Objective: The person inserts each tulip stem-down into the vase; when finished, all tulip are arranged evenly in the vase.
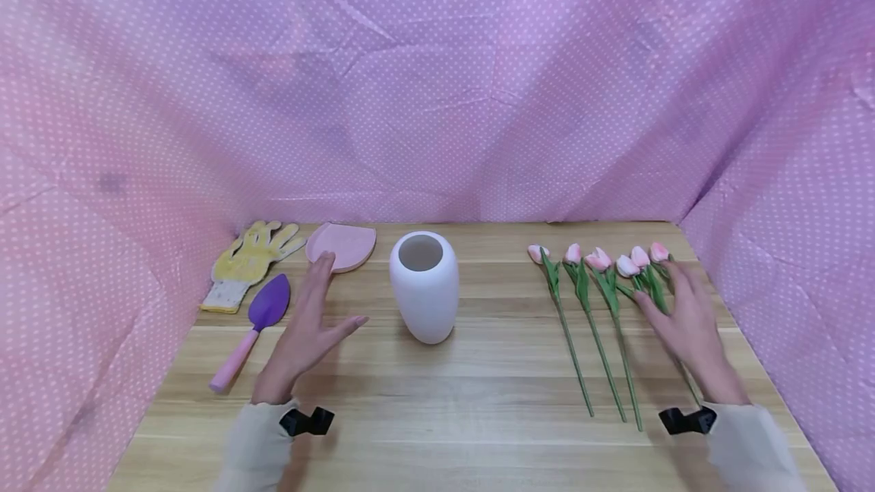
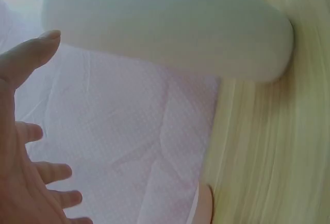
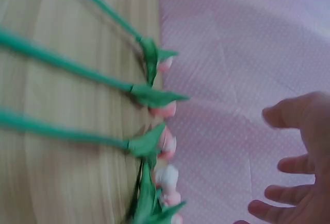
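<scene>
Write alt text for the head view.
A person's left hand and right hand are spread above a wooden table, an upright white vase between them, the right over pink tulips. Left of the vase lie a purple trowel, a yellow glove and a flat pink piece; dotted cloth hangs behind.

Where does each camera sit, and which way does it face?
Head: worn on the head, looking forward and down at the table, vase and tulips; left hand and right hand show.
Left wrist: on that wrist, facing the vase and dotted cloth; left fingers show.
Right wrist: on that wrist, facing the tulips and cloth; right fingers show.
Shared: head and left wrist both show the vase.
</scene>
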Demonstrator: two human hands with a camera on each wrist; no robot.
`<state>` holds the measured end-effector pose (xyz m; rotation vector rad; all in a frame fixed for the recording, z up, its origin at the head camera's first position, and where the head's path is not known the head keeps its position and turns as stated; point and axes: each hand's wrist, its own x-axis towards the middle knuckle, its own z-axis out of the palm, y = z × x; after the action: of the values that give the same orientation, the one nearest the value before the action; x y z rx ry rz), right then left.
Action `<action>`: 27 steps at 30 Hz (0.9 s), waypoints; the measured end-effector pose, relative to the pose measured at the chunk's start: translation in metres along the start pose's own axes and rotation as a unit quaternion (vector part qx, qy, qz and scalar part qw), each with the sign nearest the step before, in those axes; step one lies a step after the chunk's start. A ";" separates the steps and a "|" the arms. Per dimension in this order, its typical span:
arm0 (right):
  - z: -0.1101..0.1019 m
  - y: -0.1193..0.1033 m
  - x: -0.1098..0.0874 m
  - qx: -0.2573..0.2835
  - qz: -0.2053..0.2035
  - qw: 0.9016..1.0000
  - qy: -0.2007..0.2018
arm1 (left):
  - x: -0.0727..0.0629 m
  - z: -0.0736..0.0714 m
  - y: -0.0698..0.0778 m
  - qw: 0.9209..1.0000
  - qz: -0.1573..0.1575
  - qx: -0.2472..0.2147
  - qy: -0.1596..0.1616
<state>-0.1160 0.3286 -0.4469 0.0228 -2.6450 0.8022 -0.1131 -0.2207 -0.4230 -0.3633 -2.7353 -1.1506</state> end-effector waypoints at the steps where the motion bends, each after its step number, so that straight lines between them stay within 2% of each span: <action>1: 0.002 -0.002 0.001 0.006 0.002 1.000 0.001 | 0.001 0.001 0.002 1.000 0.000 -0.012 0.003; 5: 0.009 -0.011 0.002 0.019 0.006 1.000 -0.003 | 0.002 0.010 0.009 0.999 0.004 -0.050 0.014; 12: 0.027 -0.026 0.005 0.030 0.019 0.998 -0.043 | 0.005 0.033 0.014 0.991 0.073 -0.102 0.051; 16: 0.040 -0.032 0.008 0.033 0.029 0.996 -0.081 | 0.008 0.044 0.016 0.987 0.095 -0.118 0.061; 27: 0.070 -0.046 0.012 0.064 0.079 0.980 -0.173 | 0.017 0.064 0.029 0.977 0.104 -0.171 0.068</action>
<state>-0.1460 0.2538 -0.4714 -0.0142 -2.9438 1.1090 -0.1241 -0.1521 -0.4433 -0.5743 -2.3154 -1.5212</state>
